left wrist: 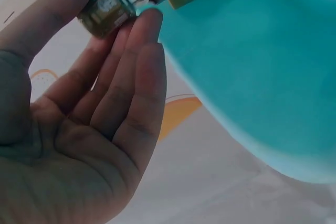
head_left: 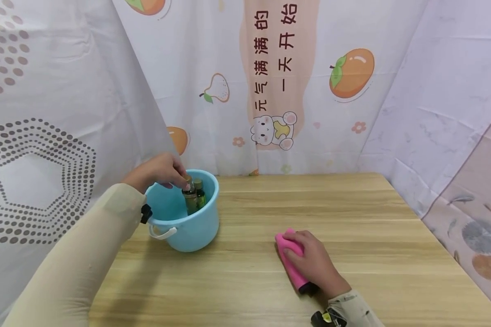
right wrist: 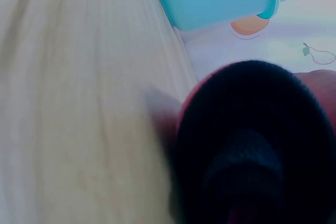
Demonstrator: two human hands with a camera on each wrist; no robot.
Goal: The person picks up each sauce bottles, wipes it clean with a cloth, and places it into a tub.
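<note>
On the left of the head view, my left hand (head_left: 163, 171) reaches over the rim of a light blue bucket (head_left: 196, 236). Its thumb and fingers pinch the gold cap of a small glass bottle (head_left: 191, 202) that stands inside. Close beside that one is a second dark bottle (head_left: 200, 196) with a yellow-green label. My right hand (head_left: 317, 261) grips a pink, soft-looking cylinder (head_left: 285, 247) with a black end, lying slantwise at the table. The cylinder's black round end (right wrist: 252, 98) fills much of the right wrist view.
The wood-grain table (head_left: 245, 290) carries the bucket at its left rear. A white handle (head_left: 162, 234) hangs on the bucket's near side. Printed curtains (head_left: 212, 45) enclose the back and both sides.
</note>
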